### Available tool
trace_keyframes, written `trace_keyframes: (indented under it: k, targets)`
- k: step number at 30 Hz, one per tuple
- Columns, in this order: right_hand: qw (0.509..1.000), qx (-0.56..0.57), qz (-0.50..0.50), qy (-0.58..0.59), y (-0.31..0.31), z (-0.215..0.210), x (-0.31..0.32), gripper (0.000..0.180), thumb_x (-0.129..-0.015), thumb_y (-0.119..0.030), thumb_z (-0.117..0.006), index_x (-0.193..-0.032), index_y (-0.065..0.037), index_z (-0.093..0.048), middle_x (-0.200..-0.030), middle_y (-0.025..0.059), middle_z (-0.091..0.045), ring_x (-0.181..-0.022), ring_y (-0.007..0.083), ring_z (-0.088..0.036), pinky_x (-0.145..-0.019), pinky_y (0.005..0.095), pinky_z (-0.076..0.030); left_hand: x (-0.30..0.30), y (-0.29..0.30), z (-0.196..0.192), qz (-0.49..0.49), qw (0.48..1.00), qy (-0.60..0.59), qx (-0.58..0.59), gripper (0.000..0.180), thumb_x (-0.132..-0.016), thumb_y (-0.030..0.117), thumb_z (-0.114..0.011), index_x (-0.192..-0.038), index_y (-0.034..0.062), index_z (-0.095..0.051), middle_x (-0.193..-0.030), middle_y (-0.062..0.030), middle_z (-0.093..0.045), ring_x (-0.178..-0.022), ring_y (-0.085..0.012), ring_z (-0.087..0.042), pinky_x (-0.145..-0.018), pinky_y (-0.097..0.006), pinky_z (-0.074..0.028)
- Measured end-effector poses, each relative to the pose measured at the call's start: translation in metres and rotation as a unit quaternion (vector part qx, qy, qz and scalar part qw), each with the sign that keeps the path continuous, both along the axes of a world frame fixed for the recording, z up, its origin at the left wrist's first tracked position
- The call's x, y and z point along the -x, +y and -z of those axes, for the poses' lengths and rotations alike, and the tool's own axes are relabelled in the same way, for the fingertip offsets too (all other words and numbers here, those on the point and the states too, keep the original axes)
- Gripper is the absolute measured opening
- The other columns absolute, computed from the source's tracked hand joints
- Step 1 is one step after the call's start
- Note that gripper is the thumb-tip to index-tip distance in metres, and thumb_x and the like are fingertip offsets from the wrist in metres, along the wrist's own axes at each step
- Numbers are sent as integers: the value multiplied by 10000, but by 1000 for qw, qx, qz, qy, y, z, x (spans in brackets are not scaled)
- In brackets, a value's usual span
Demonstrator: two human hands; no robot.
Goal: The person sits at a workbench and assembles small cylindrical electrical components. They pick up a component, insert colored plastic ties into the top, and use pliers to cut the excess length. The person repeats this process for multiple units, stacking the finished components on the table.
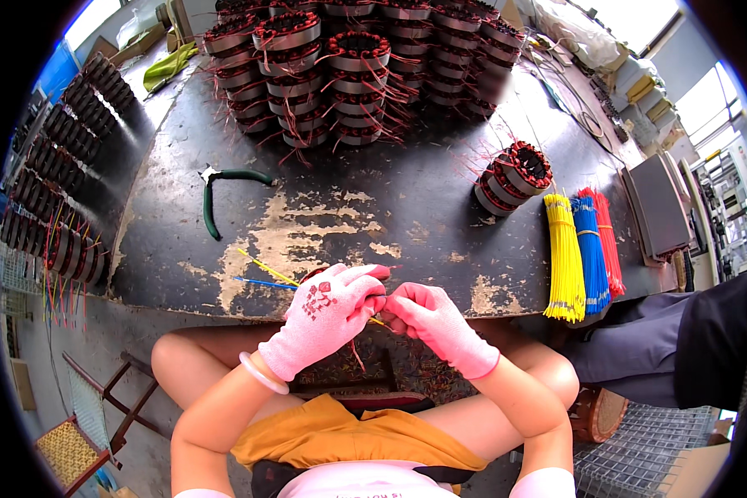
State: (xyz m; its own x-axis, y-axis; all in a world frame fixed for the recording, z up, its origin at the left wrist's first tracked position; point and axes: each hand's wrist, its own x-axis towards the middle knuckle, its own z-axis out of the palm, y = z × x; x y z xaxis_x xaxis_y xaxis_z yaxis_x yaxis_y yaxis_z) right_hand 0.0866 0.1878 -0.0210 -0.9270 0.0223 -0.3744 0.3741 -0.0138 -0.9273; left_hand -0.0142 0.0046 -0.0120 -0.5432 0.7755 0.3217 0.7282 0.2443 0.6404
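At the table's near edge both my hands, in pink knit gloves, work close together. My left hand (328,303) is closed around a wound motor stator that it mostly hides; only a dark red rim shows behind the fingers. A yellow wire (266,267) and a blue wire (261,283) stick out to its left. My right hand (430,322) pinches thin wire ends against the left fingertips, where a short yellow piece (379,322) shows. Exactly which strands it grips is hidden by the fingers.
Green-handled pliers (210,195) lie open on the worn black table (423,241). Stacked stators (357,91) stand at the back, one pair (513,178) nearer. Bundles of yellow (563,257), blue (589,253) and red wires (607,241) lie right. Another person's leg (631,349) is beside me.
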Motion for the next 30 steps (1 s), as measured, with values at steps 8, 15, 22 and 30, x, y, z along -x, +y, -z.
trace_keyframes:
  k: [8,15,22,30]
  targets:
    - [687,-630,-100,348,12,-15,2,259,-810,-257,-734,-1008,-138,-617,-870,5,-566,-829,202,-626,-708,345,-504,0,-2,-2,7,1000,1,17,100,-872,129,-681,-962,85,-680,-1207,-51,-703,-956,-298,-660,-841,-419,-545]
    - [769,-524,-97,354,13,-18,6,131,-844,-155,-748,-910,-73,-668,-786,17,-624,-717,212,-628,-645,346,-499,1,-1,-1,21,1000,-6,0,87,-866,126,-682,-946,91,-677,-1201,-52,-703,-954,-301,-656,-847,-421,-540]
    - [985,-136,41,102,15,-22,-3,167,-975,-142,-652,-1004,18,-690,-826,7,-694,-738,63,-611,-647,262,-499,-2,-1,-2,0,999,-16,31,133,-850,61,-665,-977,88,-695,-1244,-67,-703,-995,-304,-666,-877,-412,-535]
    - [981,-154,43,105,1,-15,11,270,-939,-246,-745,-1002,11,-693,-793,18,-694,-715,55,-605,-650,255,-504,9,-23,-41,17,999,26,32,284,-904,120,-663,-1181,61,-673,-1300,-129,-644,-1137,-333,-626,-976,-423,-506]
